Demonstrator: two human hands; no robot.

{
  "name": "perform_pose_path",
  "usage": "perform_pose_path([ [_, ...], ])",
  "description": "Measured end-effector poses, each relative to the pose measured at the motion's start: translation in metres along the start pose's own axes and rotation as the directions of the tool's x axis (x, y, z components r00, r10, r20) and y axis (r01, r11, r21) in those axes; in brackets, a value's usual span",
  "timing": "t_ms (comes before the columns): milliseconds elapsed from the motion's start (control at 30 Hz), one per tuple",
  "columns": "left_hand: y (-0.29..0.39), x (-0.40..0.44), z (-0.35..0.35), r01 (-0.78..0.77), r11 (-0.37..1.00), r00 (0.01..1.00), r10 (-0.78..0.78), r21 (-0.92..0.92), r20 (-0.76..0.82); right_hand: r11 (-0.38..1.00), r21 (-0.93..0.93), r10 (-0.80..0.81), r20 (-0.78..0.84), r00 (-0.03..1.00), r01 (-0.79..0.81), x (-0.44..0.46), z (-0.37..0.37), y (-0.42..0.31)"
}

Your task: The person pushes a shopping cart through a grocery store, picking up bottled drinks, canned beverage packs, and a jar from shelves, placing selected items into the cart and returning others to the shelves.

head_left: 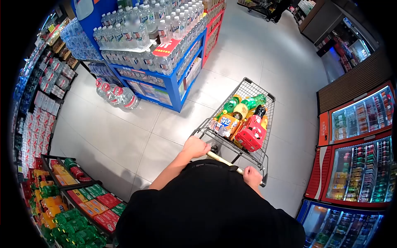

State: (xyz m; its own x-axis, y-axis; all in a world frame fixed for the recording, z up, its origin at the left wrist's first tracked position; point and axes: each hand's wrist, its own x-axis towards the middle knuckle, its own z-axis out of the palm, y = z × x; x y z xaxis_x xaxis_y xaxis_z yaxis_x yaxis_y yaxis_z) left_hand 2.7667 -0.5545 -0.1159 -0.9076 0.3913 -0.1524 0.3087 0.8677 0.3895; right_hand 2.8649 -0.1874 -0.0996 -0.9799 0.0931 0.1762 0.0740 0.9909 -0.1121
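Note:
My left hand (196, 147) is wrapped round the left end of the handle (221, 159) of a shopping cart (269, 120). Near the handle's right end, my right hand (252, 176) grips it too. Inside the wire basket lie green soda bottles (253, 101), a red pack of drinks (251, 134), an orange pack (228, 122) and a small clear bottle (223, 131). A dark-capped bottle (260, 110) lies beside the red pack. My dark top hides the middle of the handle's near side.
A blue display stand (175, 93) of water bottles rises ahead on the left, with large water jugs (124, 97) on the floor beside it. Drink fridges (357, 173) line the right. Stacked drink cartons (95, 202) stand at lower left. A person (281, 10) is far ahead.

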Motion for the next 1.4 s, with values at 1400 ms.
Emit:
perform_pose_path([
  [1400,-0.144,0.183,-0.055,0.207,0.978,0.953,-0.204,-0.006,-0.224,0.982,0.139,-0.05,0.844,0.534,-0.128,0.373,0.098,-0.074],
])
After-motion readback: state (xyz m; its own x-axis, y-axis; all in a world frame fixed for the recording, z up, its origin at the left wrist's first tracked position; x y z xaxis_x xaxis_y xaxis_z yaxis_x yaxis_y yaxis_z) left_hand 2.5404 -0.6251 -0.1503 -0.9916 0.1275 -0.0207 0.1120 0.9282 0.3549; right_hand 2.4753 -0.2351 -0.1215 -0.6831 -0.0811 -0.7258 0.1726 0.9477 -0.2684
